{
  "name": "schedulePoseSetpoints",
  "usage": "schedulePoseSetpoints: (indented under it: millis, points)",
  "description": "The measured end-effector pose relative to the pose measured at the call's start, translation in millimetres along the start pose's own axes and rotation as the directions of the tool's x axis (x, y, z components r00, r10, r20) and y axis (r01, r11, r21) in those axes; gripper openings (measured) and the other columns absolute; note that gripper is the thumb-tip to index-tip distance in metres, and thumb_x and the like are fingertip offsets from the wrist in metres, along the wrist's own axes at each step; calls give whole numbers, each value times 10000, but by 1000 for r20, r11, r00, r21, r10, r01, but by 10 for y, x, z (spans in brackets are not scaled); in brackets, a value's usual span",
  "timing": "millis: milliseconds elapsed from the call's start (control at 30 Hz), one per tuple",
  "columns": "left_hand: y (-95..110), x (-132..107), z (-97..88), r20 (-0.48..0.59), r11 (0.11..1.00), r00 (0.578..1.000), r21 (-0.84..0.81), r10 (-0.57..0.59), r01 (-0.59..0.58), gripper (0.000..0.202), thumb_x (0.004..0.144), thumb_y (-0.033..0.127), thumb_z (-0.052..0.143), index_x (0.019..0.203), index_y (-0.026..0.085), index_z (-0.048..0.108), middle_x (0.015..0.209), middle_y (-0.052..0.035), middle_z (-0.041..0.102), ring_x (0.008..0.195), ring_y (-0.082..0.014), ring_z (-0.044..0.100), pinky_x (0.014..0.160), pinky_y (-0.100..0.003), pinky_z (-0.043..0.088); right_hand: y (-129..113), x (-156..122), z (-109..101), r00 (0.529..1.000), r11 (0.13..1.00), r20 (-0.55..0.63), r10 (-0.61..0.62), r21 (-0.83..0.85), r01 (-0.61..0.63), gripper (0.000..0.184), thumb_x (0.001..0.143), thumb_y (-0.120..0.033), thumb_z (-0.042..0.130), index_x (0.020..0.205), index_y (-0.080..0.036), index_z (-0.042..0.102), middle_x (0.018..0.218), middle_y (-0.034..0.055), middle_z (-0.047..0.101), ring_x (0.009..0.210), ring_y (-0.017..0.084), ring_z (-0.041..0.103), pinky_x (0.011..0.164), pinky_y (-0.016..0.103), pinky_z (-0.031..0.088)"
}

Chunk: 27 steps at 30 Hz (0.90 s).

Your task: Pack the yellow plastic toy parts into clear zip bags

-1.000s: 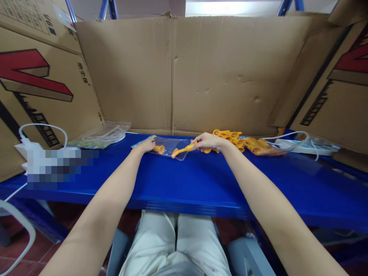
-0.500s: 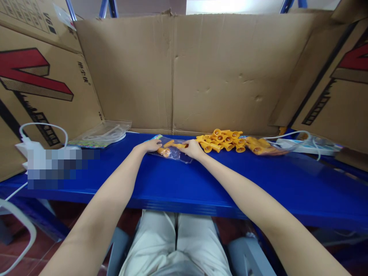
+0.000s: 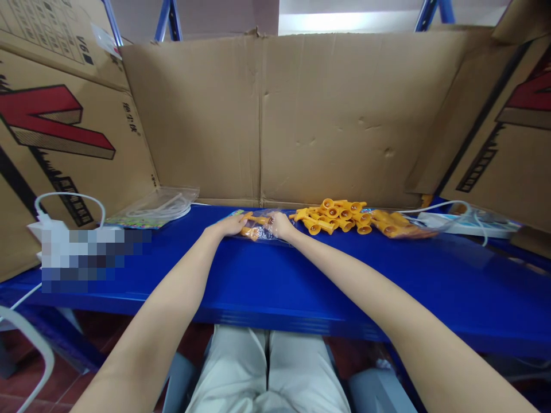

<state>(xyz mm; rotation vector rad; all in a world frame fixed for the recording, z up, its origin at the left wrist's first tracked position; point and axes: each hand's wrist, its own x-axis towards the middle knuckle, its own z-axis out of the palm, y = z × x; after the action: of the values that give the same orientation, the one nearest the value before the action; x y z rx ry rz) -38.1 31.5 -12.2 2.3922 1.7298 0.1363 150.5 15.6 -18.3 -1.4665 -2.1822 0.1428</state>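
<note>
On the blue table, a clear plastic bag with a coloured header lies between my hands, with orange-yellow toy horns in it. My left hand is closed on the bag's left end, its fingertips against the horns. Fingers curled, my right hand grips the end of a toy horn at the bag's right side. The bag's film shows around this hand, but I cannot tell how deep the fingers are in it. Just right of it lies a loose pile of the same horns.
A filled clear bag of horns lies right of the pile, near a white power strip with cables. At left are flat clear bags and a white plug block. Cardboard walls enclose the table's back and sides.
My right hand has moved slightly left, pushing the horn further into the bag. My left hand has shifted a little right, closer around the horns. The view has tilted slightly.
</note>
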Motion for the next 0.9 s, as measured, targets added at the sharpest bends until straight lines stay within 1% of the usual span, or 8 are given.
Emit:
schedulePoseSetpoints:
  millis: [233,333,433,533,600,667,767,900]
  points:
    - [-11,36,38,-42,999,998,18,-44,45,625,928,355,191,1474,56,244,1545,-115,222,1423,-161,214,1145,-258,152,-7,72,116,986,934,-49,157,333,-132,329,815,-127,601,1138,-80,647,1137,133,676,1064,205,630,897,247,470]
    - [-26,69,55,-23,998,999,43,-47,48,620,931,344,166,1479,62,224,1551,-107,201,1427,-152,194,1148,-261,137,68,24,-8,979,805,99,177,557,-202,381,823,-168,624,1199,-113,614,1176,117,659,1004,166,653,879,247,490]
    - [-23,79,54,-13,997,999,53,-51,51,613,935,339,153,1481,67,215,1556,-102,177,1432,-148,169,1149,-263,129,188,-43,-294,935,727,307,176,600,-334,381,823,-195,633,1199,-134,617,1148,122,668,832,151,693,765,254,539]
    - [-4,73,43,-2,997,998,48,-56,56,612,935,332,155,1481,60,208,1560,-104,152,1437,-146,141,1148,-255,123,348,-114,-596,948,836,164,274,446,-319,268,840,-168,585,1082,-95,672,1045,136,699,775,162,694,726,253,534]
    - [14,60,33,-4,998,998,39,-55,55,611,934,322,156,1481,55,198,1561,-109,145,1438,-142,134,1147,-251,121,462,-163,-712,950,929,-36,310,224,-295,217,835,-146,562,993,-102,704,999,123,710,874,179,681,783,248,510]
    - [35,39,22,-11,998,999,31,-50,50,606,932,311,158,1481,55,196,1560,-111,147,1437,-140,132,1147,-253,121,563,-210,-739,933,941,-147,329,-29,-337,217,815,-146,566,975,-117,710,1016,132,706,967,210,657,818,267,492]
    - [64,-1,-1,-6,999,999,30,-40,41,600,932,299,173,1473,45,216,1552,-124,169,1435,-154,151,1149,-267,123,660,-260,-675,922,874,-130,365,-292,-387,263,799,-182,588,1029,-112,694,1068,179,683,1014,256,641,811,304,487]
    - [86,-28,-25,2,998,999,46,-51,51,587,932,305,189,1471,80,258,1554,-109,185,1427,-178,200,1148,-285,146,680,-269,-599,929,861,-67,363,-357,-362,308,837,-332,577,1049,-134,682,1083,176,675,1035,263,634,804,315,481]
